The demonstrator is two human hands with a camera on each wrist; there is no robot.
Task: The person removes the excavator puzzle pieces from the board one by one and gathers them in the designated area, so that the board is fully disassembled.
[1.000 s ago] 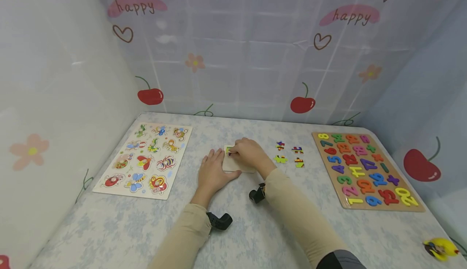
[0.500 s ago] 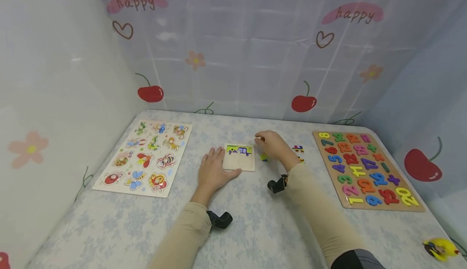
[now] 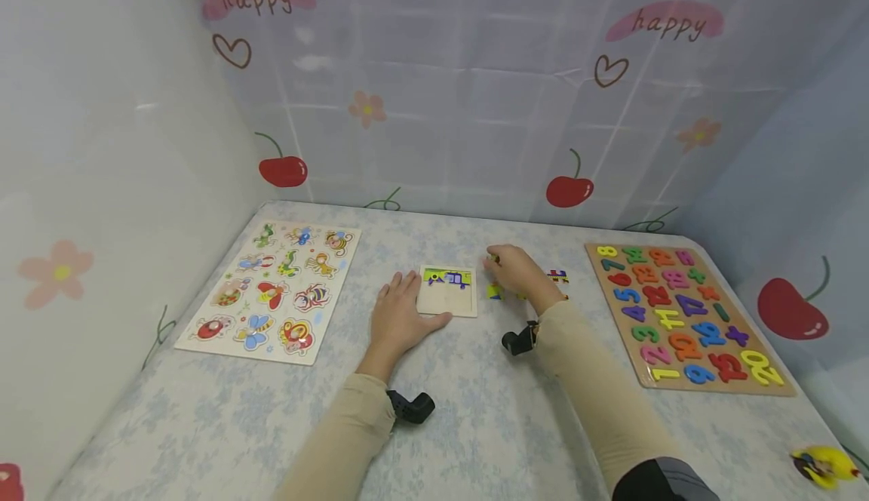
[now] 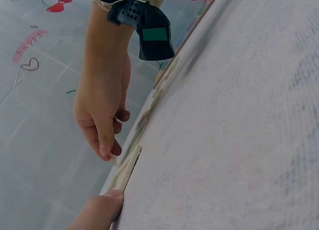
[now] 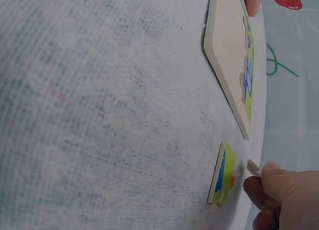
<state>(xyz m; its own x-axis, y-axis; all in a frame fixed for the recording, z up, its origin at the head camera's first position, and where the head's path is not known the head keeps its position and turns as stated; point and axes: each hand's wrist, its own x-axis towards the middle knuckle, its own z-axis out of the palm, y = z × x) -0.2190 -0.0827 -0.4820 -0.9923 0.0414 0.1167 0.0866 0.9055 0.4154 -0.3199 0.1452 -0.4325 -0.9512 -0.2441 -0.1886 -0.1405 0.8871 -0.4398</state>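
My left hand (image 3: 399, 318) lies with its fingers spread along the left side of a small wooden puzzle board (image 3: 444, 305), its thumb at the lower edge. Picture pieces (image 3: 446, 279) in green, yellow and purple fill the board's upper part; its lower part is bare wood. Right of the board, my right hand (image 3: 519, 273) pinches a small puzzle piece (image 5: 253, 167) between thumb and finger, raised off the table. Just below those fingers lies a loose green and blue piece (image 5: 223, 175). Another loose piece (image 3: 558, 276) shows beyond the hand, which partly hides others.
A board with insect pictures (image 3: 271, 290) lies on the left. On the right is a brown board of coloured numbers (image 3: 686, 320). A yellow toy (image 3: 824, 465) sits at the near right corner. Curtain walls (image 3: 448, 109) stand behind the table and at both sides.
My right hand has left the board and moved right to the loose pieces, uncovering the fitted upper pieces. It now pinches a piece beside the board. My left hand stays put.
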